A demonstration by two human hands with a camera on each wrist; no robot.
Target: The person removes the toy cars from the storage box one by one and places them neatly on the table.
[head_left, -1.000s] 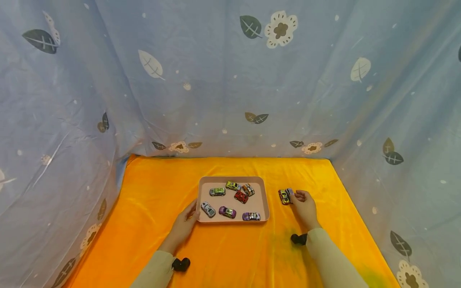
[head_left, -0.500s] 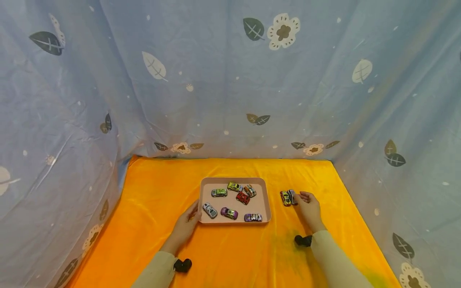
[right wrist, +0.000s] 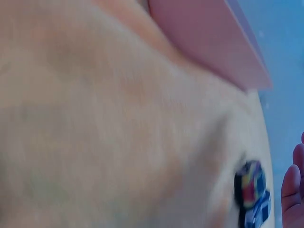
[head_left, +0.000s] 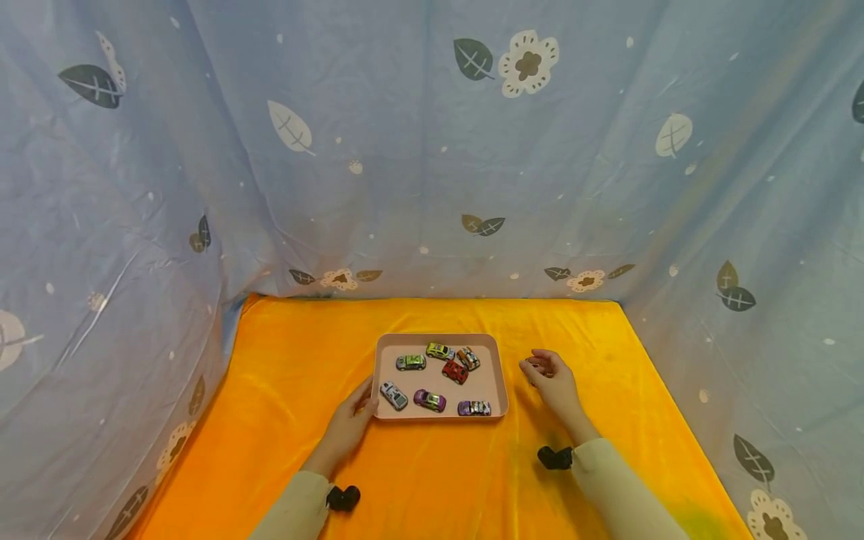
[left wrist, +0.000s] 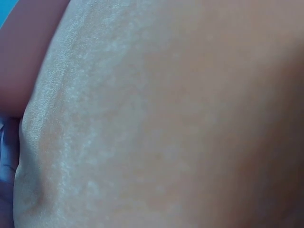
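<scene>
My left hand (head_left: 347, 427) holds the pink tray (head_left: 501, 375) by its left edge, with the thumb near the front left corner. Several toy cars lie in the tray, among them a red one (head_left: 455, 371), a purple one (head_left: 430, 400) and a white one (head_left: 394, 395). To the right of the tray is my right hand (head_left: 556, 386), held above the cloth with loosely bent fingers and nothing in them. Two more toy cars, a red-and-yellow one (right wrist: 251, 184) and a blue-and-white one (right wrist: 259, 211), sit together on the cloth in the right wrist view; the hand hides them in the head view.
Orange-yellow cloth (head_left: 304, 337) covers the table. A blue curtain (head_left: 378, 195) with leaf and flower prints hangs behind it and along both sides. Black wrist bands (head_left: 344, 498) sit at both cuffs.
My right hand has left the two cars beside the tray and moved left, now covering them from above. My left hand and the tray stay put; the head view shifted slightly.
</scene>
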